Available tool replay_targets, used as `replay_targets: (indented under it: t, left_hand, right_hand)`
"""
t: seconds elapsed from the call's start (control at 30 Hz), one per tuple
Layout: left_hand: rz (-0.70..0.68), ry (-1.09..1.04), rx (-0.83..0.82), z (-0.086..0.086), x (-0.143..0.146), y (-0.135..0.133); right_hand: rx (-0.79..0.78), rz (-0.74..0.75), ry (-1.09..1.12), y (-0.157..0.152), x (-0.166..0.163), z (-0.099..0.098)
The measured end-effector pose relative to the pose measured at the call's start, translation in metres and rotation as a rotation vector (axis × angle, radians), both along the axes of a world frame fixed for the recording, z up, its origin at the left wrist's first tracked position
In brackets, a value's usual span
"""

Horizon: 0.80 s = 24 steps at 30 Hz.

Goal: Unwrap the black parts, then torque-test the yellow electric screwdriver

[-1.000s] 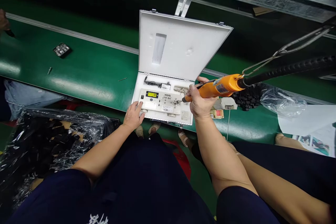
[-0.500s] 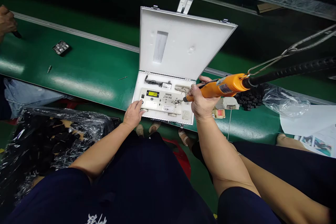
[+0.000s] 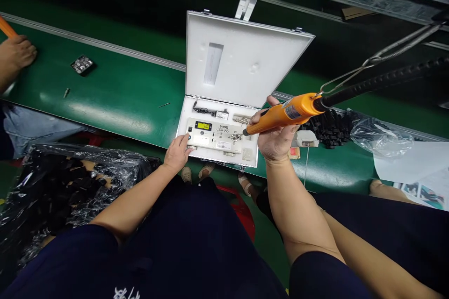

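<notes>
A white HIOS torque tester (image 3: pixel 210 142) with a lit yellow-green display lies in an open foam-lined case (image 3: pixel 251 63). My left hand (image 3: pixel 177 153) grips the tester's left front corner, its fingertips by a small knob and the thumb low at the front edge. In my right hand (image 3: pixel 275 142) is an orange electric screwdriver (image 3: pixel 284 114), hung from a wire loop with a black cable behind. The palm lies beneath its body with the fingers loosely round it. The screwdriver's tip meets the metal fitting (image 3: pixel 236 136) at the tester's right end.
A power adapter (image 3: pixel 221 115) sits in the case. Left on the green bench (image 3: pixel 133 103) are a small black tray of metal parts (image 3: pixel 82 64) and another person's hand (image 3: pixel 19 53). Black parts (image 3: pixel 331 128) and a plastic bag (image 3: pixel 380 133) lie right. A plastic-lined bin (image 3: pixel 77 191) stands lower left.
My right hand has turned palm-up and loosened round the screwdriver, whose rear end has shifted left. My left hand stays put. The other person's hand at far left has moved further into view.
</notes>
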State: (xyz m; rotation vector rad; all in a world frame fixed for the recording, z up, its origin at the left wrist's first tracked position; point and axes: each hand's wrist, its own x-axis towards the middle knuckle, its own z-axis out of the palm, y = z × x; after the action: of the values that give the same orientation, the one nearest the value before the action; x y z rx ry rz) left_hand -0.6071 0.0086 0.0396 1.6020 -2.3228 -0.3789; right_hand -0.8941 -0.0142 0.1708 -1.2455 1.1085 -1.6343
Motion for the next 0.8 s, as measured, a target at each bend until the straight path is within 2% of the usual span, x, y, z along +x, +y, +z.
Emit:
replay_targets:
  t: [0.37,0.5,0.7,0.8]
  left_hand:
    - [0.008,-0.005,0.005,0.0019,-0.0009,0.0001]
    - [0.01,-0.01,0.001,0.0009,-0.0006,-0.0001]
    - [-0.002,0.01,-0.021,-0.001,0.0004,0.0002]
    - [0.0,0.011,-0.021,-0.001,0.0005,0.0006]
  right_hand:
    - [0.062,-0.023,-0.089,-0.0001,0.0012,0.0007]
    - [0.011,-0.028,-0.147,-0.0035,0.0025,-0.0036]
    - [0.059,-0.058,-0.014,-0.0013,-0.0003,-0.0047]
    - [0.033,-0.039,-0.044,0.0004,-0.0015,-0.0028]
